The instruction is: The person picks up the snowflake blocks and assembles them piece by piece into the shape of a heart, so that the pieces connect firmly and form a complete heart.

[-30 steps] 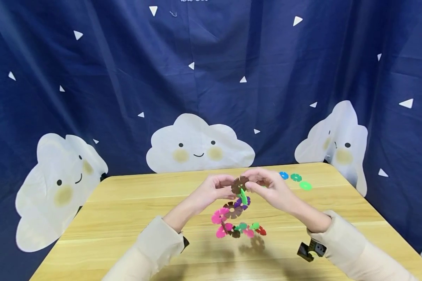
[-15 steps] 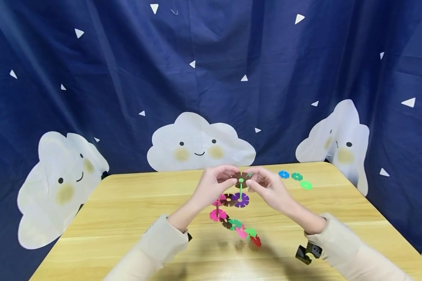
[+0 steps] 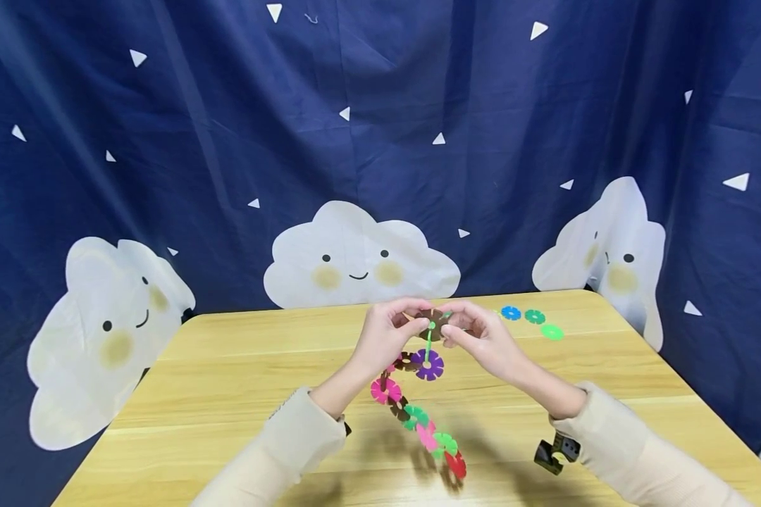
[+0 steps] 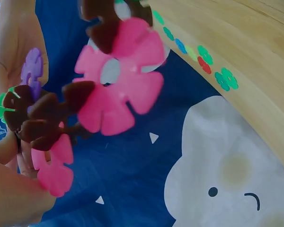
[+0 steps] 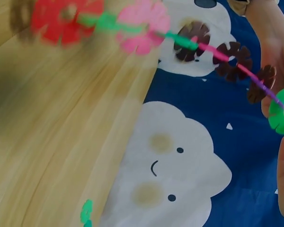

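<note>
Both hands are raised over the table around a brown notched flower disc [image 3: 440,322] at the top of a linked chain. My left hand [image 3: 383,336] pinches its left side with thumb and fingers. From the right, my right hand [image 3: 485,336] pinches the opposite edge, and a bit of green shows by its fingertips. Below hangs a light green disc [image 3: 428,345] seen edge-on, then a purple disc [image 3: 436,370]. Brown and pink discs follow, including a bright pink disc [image 4: 144,92]. At the chain's low end is a red disc [image 3: 456,465]. Fingers partly hide the upper links.
Loose discs lie at the table's back right: a blue disc [image 3: 506,310], a green disc [image 3: 529,314] and a light green disc [image 3: 552,332]. The left wrist view also shows a loose red disc [image 4: 204,65]. A dark blue curtain [image 3: 393,169] hangs behind the wooden table [image 3: 241,366].
The hands have turned the top brown disc to face the camera. The chain's lower part has swung down and nearer, so its red end hangs lower.
</note>
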`<action>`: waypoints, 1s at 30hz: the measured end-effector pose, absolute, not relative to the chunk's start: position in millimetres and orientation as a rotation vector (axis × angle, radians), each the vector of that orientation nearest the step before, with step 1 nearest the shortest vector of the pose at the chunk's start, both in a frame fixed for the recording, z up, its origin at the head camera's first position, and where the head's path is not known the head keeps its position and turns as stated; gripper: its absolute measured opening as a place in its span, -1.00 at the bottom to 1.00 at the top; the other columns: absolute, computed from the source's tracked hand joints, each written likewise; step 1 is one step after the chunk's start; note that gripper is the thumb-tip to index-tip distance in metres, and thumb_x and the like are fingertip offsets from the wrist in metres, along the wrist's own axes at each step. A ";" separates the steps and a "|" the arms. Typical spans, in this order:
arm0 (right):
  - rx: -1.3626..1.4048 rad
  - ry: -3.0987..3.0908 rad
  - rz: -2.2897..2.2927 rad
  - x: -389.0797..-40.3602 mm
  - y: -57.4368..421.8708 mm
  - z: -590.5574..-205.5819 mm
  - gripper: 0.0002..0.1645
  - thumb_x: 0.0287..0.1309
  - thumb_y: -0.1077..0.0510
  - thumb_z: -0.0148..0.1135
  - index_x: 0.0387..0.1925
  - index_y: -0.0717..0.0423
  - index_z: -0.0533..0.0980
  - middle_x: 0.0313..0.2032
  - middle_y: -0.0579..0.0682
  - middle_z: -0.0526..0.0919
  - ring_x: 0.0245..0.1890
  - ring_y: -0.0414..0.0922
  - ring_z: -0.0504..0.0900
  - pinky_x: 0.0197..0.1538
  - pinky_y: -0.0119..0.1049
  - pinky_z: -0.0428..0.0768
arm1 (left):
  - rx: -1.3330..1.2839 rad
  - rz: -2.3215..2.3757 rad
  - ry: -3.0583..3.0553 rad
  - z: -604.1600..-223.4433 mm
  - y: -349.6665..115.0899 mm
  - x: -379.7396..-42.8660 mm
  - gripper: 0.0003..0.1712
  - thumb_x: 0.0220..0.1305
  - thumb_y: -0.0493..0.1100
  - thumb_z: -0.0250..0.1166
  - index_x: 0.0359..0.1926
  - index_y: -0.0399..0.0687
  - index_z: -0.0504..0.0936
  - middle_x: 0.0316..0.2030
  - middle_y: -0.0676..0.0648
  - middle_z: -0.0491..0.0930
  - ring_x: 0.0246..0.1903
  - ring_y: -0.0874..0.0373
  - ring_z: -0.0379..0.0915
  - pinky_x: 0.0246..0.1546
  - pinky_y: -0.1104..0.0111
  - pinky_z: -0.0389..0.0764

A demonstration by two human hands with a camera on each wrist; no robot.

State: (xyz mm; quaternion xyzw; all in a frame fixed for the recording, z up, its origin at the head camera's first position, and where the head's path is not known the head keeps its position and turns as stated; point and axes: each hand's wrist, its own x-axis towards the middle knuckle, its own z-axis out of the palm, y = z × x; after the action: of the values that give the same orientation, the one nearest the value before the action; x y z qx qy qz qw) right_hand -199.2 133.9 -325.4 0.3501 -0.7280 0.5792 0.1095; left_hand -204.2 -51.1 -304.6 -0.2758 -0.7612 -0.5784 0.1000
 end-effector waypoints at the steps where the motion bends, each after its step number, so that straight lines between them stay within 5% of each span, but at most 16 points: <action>1: 1.023 -2.146 1.701 -199.6 135.2 -325.9 -0.76 0.18 0.41 0.04 -0.10 0.42 0.40 -0.49 0.04 0.57 -0.46 -0.24 0.59 -0.30 -0.40 0.58 | -0.817 -1.710 -2.253 -304.6 -51.5 -204.5 -0.80 0.11 -0.38 0.25 -0.20 -0.30 0.64 -0.46 -0.23 0.61 -0.68 0.29 0.32 -0.62 0.52 0.36; 11: 0.883 -2.197 1.614 -222.6 165.7 -344.2 -0.76 0.17 0.46 -0.01 -0.11 0.44 0.42 -0.52 0.07 0.54 -0.53 -0.22 0.49 -0.40 -0.46 0.51 | -0.747 -1.677 -2.309 -306.2 -58.5 -208.3 -0.80 0.13 -0.35 0.24 -0.18 -0.24 0.65 -0.47 -0.16 0.60 -0.69 0.26 0.30 -0.66 0.52 0.34; 20: 0.627 -2.565 1.466 -268.3 198.2 -382.1 -0.65 0.23 0.29 0.02 0.00 0.46 0.37 -0.41 0.20 0.59 -0.44 -0.22 0.54 -0.39 -0.38 0.52 | -0.688 -1.672 -2.304 -305.6 -68.3 -212.6 -0.80 0.12 -0.36 0.24 -0.19 -0.24 0.65 -0.47 -0.16 0.59 -0.67 0.25 0.30 -0.64 0.52 0.34; 25: 0.692 -2.852 1.149 -290.5 199.7 -404.7 -0.57 0.23 0.24 0.03 0.04 0.49 0.34 -0.17 0.35 0.56 -0.19 0.08 0.56 -0.15 -0.10 0.53 | -0.668 -1.692 -2.308 -306.2 -69.8 -214.4 -0.80 0.12 -0.36 0.25 -0.19 -0.24 0.66 -0.46 -0.17 0.60 -0.67 0.28 0.31 -0.62 0.53 0.35; 30: 0.755 -3.044 0.921 -299.9 199.5 -420.0 -0.51 0.24 0.24 -0.02 0.11 0.51 0.27 0.06 0.44 0.39 0.10 0.32 0.34 0.11 0.12 0.32 | -0.683 -1.714 -2.301 -306.3 -67.4 -213.5 -0.79 0.10 -0.36 0.26 -0.19 -0.27 0.65 -0.46 -0.18 0.60 -0.67 0.29 0.34 -0.62 0.52 0.38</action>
State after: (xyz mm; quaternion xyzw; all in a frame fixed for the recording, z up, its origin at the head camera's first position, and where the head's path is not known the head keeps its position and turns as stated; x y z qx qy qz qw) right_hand -299.9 199.5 -420.0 0.2306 -0.9294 0.2811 -0.0636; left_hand -213.5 -67.4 -306.3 -0.2306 -0.7766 -0.5784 0.0958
